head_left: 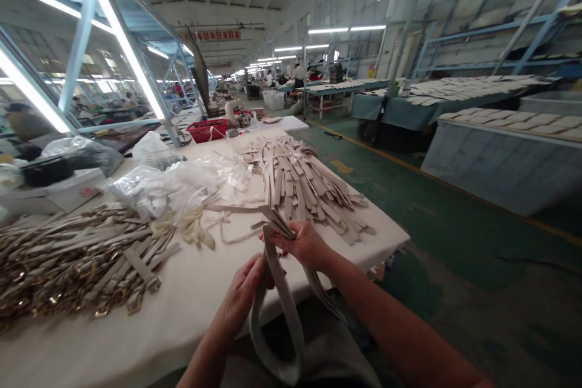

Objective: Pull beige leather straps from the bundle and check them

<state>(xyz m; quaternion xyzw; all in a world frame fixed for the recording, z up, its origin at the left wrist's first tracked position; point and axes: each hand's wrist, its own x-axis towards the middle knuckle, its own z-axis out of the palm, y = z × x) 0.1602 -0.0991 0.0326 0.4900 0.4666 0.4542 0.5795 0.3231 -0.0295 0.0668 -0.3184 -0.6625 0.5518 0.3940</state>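
My right hand (305, 245) is closed around the top ends of several beige straps (278, 221), held just above the near edge of the white table (191, 309). My left hand (243, 294) pinches one long beige strap (284, 315) that hangs down in a loop below the table edge. Behind my hands lies a big pile of loose beige straps (302, 185). To the left sits a heap of straps with gold metal buckles (77, 260).
Clear plastic bags (177, 185) and a cream ribbon-like bundle (193, 227) lie mid-table. A red basket (208, 129) stands further back. Blue tables covered with flat pieces (454, 94) line the right side past a green floor aisle (454, 236). People work far off.
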